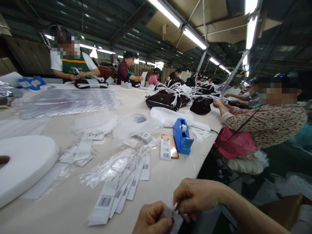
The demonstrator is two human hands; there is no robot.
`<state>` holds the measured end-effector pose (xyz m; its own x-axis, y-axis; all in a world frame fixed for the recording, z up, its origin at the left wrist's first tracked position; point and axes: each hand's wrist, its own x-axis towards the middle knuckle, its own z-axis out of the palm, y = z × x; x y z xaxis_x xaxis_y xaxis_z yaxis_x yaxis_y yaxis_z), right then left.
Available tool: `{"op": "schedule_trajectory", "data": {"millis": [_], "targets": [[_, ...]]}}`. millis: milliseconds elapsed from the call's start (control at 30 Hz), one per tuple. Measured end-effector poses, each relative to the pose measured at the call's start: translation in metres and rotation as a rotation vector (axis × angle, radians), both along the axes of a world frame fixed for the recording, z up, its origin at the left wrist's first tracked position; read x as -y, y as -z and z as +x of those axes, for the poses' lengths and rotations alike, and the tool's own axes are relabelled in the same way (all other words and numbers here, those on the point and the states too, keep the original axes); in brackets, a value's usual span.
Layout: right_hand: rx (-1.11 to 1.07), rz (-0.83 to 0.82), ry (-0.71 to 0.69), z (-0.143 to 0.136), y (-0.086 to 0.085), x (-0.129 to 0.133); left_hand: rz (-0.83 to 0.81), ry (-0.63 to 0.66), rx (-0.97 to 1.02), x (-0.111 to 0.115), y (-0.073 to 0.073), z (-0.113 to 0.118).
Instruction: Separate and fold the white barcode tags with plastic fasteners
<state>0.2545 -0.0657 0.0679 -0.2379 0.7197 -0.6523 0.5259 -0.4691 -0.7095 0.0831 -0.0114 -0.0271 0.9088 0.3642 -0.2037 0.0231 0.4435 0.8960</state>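
At the near table edge, my left hand (153, 218) is closed, thumb and fingers gripping a small pale grey-white tag (177, 222). My right hand (195, 199) pinches at the tag's upper edge, where a small light bit shows between the fingertips; what it is I cannot make out. Left of my hands lies a fanned row of white barcode labels (104, 202) on clear plastic. Beyond them, a gold phone (174, 148) has a barcode label strip (165, 149) lying over its left side. Beside the phone stands a blue tape dispenser (181, 138).
A large white roll (26, 162) lies at the left. Clear plastic bags (70, 100) and loose tags (80, 151) cover parts of the table. Dark bags with white straps (165, 99) are piled farther back. Co-workers sit or stand at the right and far sides.
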Motion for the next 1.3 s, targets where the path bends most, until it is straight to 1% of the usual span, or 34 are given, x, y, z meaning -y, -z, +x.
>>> {"op": "schedule_trajectory", "data": {"millis": [67,233,367,467,600,733,833,900,1000,1133,1200,1300], "targets": [[0.011,0.018,0.020,-0.002,0.001,0.001,-0.003,0.011,0.011,0.000,-0.001,0.000],[0.087,0.173,0.137,-0.013,0.004,0.004,-0.026,0.013,0.039,-0.001,0.000,0.000],[0.093,0.213,0.216,-0.020,0.009,0.007,-0.049,0.045,0.115,-0.003,-0.004,0.000],[0.082,0.225,0.257,-0.022,0.014,0.007,-0.131,0.044,0.143,-0.002,-0.002,0.003],[0.065,0.220,0.272,-0.023,0.018,0.005,-0.266,0.073,0.131,0.002,0.005,0.007],[0.054,0.169,0.241,-0.020,0.018,0.002,-0.288,0.066,0.144,0.006,0.006,0.007],[0.078,0.147,0.194,-0.014,0.012,0.001,-0.302,0.035,0.098,0.007,0.004,0.006],[0.101,0.145,0.165,-0.009,0.006,0.002,-0.335,-0.001,0.059,0.008,0.005,0.006],[0.163,0.195,0.097,-0.006,-0.004,0.005,-0.371,-0.065,0.028,0.009,0.014,0.008],[0.302,0.301,-0.011,-0.009,-0.014,0.006,-0.345,-0.129,-0.005,0.011,0.029,0.012],[0.359,0.328,-0.026,-0.013,-0.018,0.006,-0.340,-0.134,-0.012,0.012,0.034,0.013],[0.388,0.340,-0.027,-0.017,-0.023,0.006,-0.332,-0.134,0.002,0.012,0.036,0.013]]}}
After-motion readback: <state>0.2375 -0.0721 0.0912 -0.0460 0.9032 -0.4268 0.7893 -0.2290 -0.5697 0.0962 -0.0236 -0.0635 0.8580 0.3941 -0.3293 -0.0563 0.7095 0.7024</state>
